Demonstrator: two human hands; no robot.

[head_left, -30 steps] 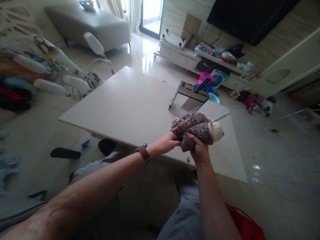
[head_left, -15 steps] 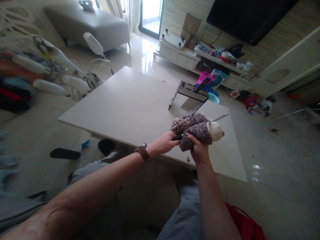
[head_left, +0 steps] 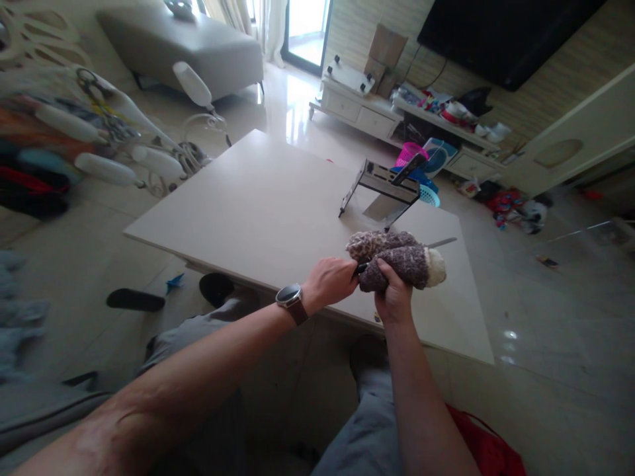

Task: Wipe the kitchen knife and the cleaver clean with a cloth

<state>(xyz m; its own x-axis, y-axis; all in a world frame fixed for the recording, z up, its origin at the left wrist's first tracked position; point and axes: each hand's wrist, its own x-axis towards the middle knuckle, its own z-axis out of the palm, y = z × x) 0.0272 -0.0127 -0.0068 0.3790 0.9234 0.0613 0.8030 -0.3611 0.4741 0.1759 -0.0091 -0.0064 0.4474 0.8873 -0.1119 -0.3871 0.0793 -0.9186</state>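
Left wrist has rolled over and the knife tip has dipped since half a second ago

Nearest, at the right, a red bag (head_left: 489, 439) lies beside the person's leg, below the surface (head_left: 238, 205) and its near edge. Just past that edge, the right hand (head_left: 394, 301) is closed around a brown, fluffy cloth (head_left: 404, 264), thumb on top. The left hand (head_left: 331, 283), back upward and wristwatch (head_left: 289, 295) showing, is closed on the black handle of a knife (head_left: 443, 242); its fingertips are hidden. The blade passes behind the bundled cloth and pokes out beyond the cream end, short of the right edge. Cloth and knife are over the near right part of the surface; whether they touch it I cannot tell.

Leftward, a broad stretch of surface runs to the left corner. Just beyond the cloth, a knife rack (head_left: 380, 173) stands near the far right edge, leaving only a narrow gap. Past that edge are a pink basket (head_left: 412, 154) and a white cabinet (head_left: 376, 122).
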